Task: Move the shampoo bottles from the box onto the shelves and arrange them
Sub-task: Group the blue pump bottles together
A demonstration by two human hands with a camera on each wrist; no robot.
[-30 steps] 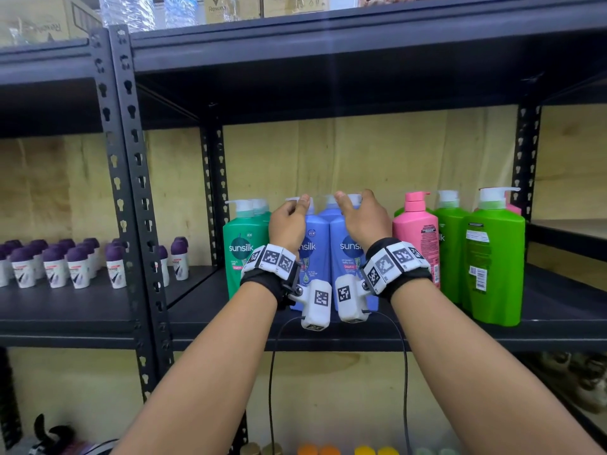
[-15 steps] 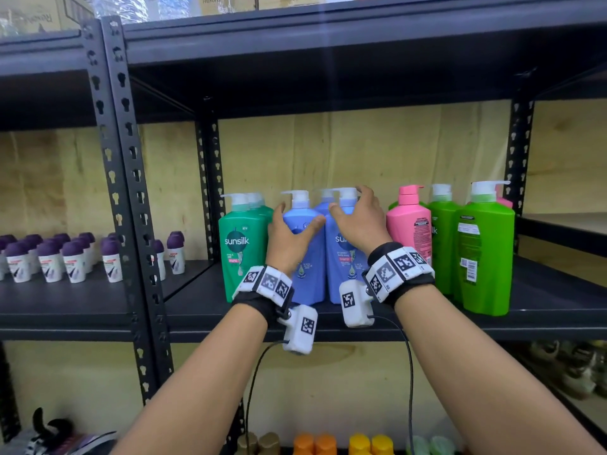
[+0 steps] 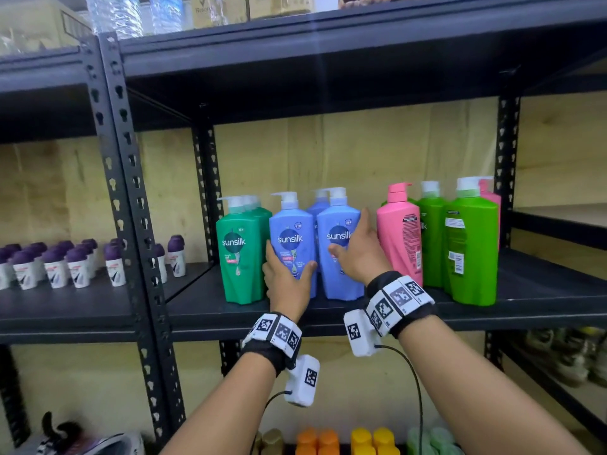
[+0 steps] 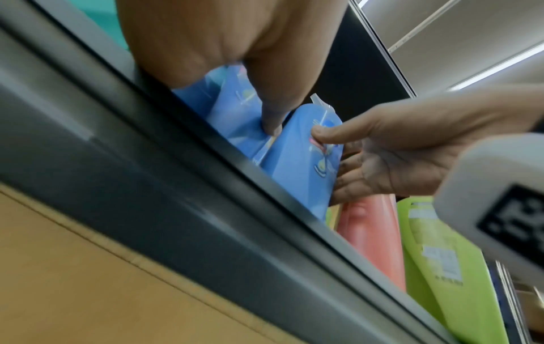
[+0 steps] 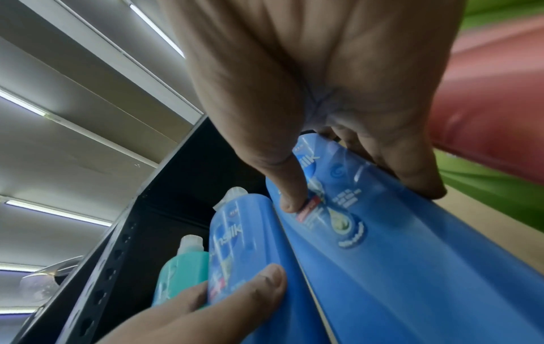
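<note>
Two blue shampoo bottles stand side by side on the dark middle shelf (image 3: 525, 300). My left hand (image 3: 289, 274) grips the lower body of the left blue bottle (image 3: 290, 231), thumb on its right edge. My right hand (image 3: 356, 251) holds the right blue bottle (image 3: 338, 274), with the thumb on the front label and the fingers round its right side. In the right wrist view the thumb presses the label of the right blue bottle (image 5: 397, 256), and the left blue bottle (image 5: 235, 244) stands beside it. More blue bottles stand behind, mostly hidden.
Teal-green bottles (image 3: 241, 257) stand just left of the blue ones. A pink bottle (image 3: 399, 238) and light green bottles (image 3: 473, 251) stand to the right. Small purple-capped bottles (image 3: 56, 267) fill the left bay. Black uprights (image 3: 131, 198) frame the bays.
Both hands have come down from the pump tops to the bodies of the two front blue bottles. The left hand went lower first, then the right.
</note>
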